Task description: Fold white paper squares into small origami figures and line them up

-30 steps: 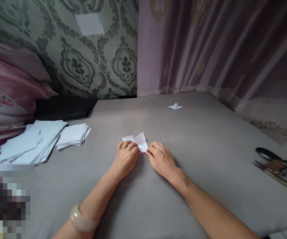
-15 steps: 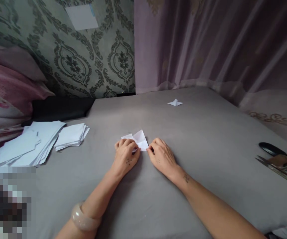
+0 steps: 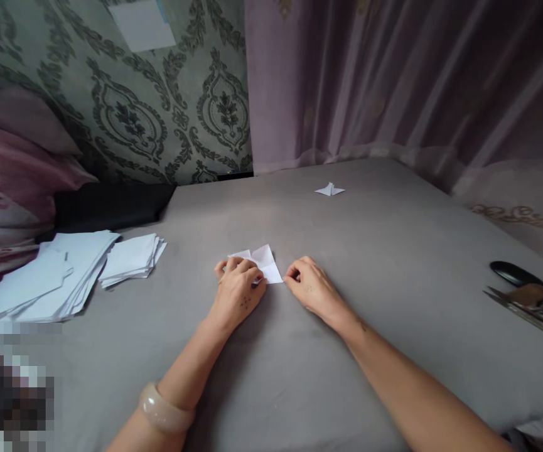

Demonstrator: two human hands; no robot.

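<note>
A small sheet of white folded paper [image 3: 271, 272] lies on the grey surface in front of me, with creases and raised flaps. My left hand [image 3: 238, 284] rests over its left and near part, fingers curled and pressed down on it, hiding that side. At the paper's right corner, my right hand [image 3: 311, 285] has thumb and forefinger pinched together at the tip. Beyond both hands, a small finished-looking folded paper figure [image 3: 330, 189] with pointed sides stands on its own.
To the left lie a stack of small white paper squares [image 3: 129, 258] and a pile of larger white sheets [image 3: 76, 270]. A black folded item [image 3: 111, 207] is behind them. Scissors [image 3: 516, 307] and other tools lie at the right on the grey-covered table [image 3: 393, 232].
My right hand has shifted slightly to the right at the paper's corner. My left hand stays on the paper. The whole view has turned a little.
</note>
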